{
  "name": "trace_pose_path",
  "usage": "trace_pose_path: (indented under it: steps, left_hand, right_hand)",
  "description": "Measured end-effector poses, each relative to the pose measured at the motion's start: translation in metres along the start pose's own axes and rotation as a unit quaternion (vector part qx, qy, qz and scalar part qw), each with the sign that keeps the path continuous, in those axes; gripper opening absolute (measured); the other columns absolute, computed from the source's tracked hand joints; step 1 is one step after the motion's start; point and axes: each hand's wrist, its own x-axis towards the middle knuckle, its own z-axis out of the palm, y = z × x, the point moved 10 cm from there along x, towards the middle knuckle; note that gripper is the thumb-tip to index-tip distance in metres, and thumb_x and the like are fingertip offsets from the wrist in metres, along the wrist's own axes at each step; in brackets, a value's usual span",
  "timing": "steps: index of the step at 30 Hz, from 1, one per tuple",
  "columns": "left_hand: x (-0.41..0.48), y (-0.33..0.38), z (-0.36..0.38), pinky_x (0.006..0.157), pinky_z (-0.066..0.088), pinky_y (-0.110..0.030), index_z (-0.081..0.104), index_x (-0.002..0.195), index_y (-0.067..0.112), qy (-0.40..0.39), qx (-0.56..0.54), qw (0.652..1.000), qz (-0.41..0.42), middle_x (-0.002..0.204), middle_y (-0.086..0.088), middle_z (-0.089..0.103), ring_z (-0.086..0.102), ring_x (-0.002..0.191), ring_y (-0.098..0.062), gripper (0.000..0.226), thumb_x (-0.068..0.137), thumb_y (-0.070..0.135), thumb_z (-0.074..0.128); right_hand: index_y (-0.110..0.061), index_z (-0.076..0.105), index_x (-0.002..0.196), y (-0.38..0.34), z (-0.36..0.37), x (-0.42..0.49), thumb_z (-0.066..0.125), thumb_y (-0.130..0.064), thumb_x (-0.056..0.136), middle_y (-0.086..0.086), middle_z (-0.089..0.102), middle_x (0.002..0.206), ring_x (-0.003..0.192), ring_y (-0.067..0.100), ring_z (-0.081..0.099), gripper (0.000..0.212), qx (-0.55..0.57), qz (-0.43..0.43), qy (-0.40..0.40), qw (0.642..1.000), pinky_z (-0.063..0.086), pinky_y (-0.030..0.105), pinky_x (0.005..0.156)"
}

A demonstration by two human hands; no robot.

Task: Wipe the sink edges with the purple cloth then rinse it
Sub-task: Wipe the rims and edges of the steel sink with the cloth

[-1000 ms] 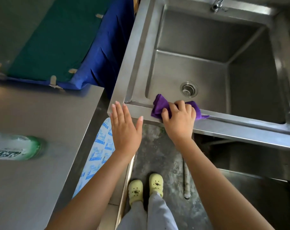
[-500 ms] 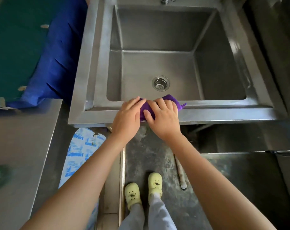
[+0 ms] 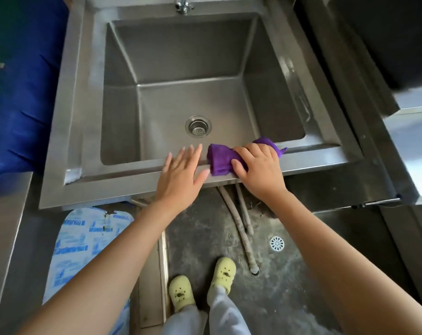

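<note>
Currently your right hand (image 3: 259,169) presses the purple cloth (image 3: 221,160) onto the near edge of the sink (image 3: 137,181), right of centre. Grip: fingers curled over the bunched cloth, thumb on its near side, clamped on it. The cloth lies across the flat rim; its far end hangs just over the inner lip toward the basin, and a small corner sticks out to the right of your knuckles.

Your left hand (image 3: 179,172) lies flat on the same near edge, just left of the cloth. Grip: fingers spread and extended, holding nothing. The thumb tip sits close to the cloth's left end; contact between them cannot be told.

Basin: steel, with the drain strainer (image 3: 198,126) on the floor of it, beyond your two hands. Tap (image 3: 182,4) at the far rim, only partly in view. A pale patch shows at the near left corner of the rim.

Left of the sink: blue fabric (image 3: 21,93) and the corner of a steel worktop (image 3: 4,226). Below the sink: two hoses (image 3: 241,223) run down to the floor, with a white floor drain (image 3: 277,243) near them. Your feet in pale green clogs (image 3: 202,284) stand on the dark floor beside a printed blue-and-white sack (image 3: 84,238).
</note>
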Motion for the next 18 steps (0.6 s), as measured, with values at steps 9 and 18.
trace_pose_path:
  steps: [9,18]
  left_hand:
    - [0.014,0.025,0.014,0.115,-0.001,-0.031,0.018,0.147,0.016,0.000,0.053,0.998,-0.029,0.156,-0.003,0.017,0.010,0.144,-0.016,0.062,0.095,0.049,0.008]
    - [0.020,0.032,0.015,0.116,0.007,-0.033,0.021,0.146,0.015,-0.009,0.060,0.997,-0.048,0.156,-0.004,0.019,0.012,0.144,-0.017,0.061,0.096,0.048,0.011]
  right_hand:
    - [-0.022,0.050,0.127,0.057,-0.019,0.006,0.040,-0.033,0.087,0.008,0.059,0.122,0.107,0.036,0.048,0.043,-0.036,0.086,-0.034,0.995,0.029,0.045,0.101]
    - [-0.026,0.050,0.129,0.032,-0.008,-0.003,0.034,-0.047,0.093,0.004,0.060,0.121,0.109,0.037,0.049,0.045,-0.101,0.038,-0.016,0.994,0.025,0.052,0.105]
